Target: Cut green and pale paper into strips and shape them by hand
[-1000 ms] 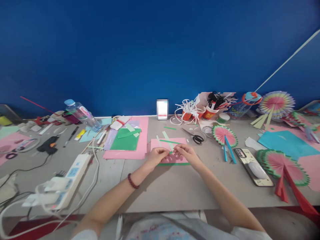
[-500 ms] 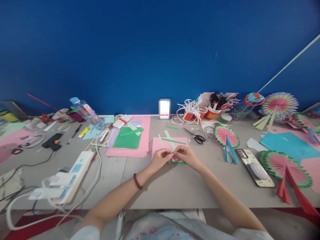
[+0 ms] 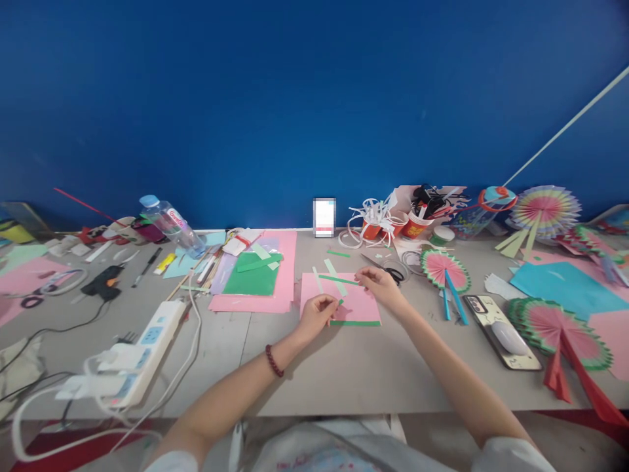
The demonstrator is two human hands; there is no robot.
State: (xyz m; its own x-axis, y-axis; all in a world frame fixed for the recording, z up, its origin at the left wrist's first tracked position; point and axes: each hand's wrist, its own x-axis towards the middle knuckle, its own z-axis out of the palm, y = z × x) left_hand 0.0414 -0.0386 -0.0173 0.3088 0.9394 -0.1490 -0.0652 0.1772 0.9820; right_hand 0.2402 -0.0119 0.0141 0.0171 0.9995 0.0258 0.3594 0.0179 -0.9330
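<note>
My left hand (image 3: 318, 316) is closed in a pinch on a small green paper piece (image 3: 340, 302), over the pink paper sheet (image 3: 363, 308). A green strip runs along that sheet's front edge. Toward the sheet's far right corner, my right hand (image 3: 382, 288) has its thumb and finger closed at the right end of a long green paper strip (image 3: 338, 280). Pale green strips (image 3: 335, 276) lie across the sheet beneath that one. Just behind my right hand are black-handled scissors (image 3: 393, 273), partly covered by it.
Green and pink sheets (image 3: 250, 282) lie to the left, beyond a white power strip (image 3: 152, 347) with cables. A water bottle (image 3: 171, 226) leans at the back left. Paper fans (image 3: 445, 270), a phone (image 3: 484, 321) with a mouse (image 3: 509, 337) on it, and red cups (image 3: 417, 226) are at right.
My right hand has moved away from my left, rightward and farther back, to the end of the long green strip. My left hand stays nearly in place with the small green piece.
</note>
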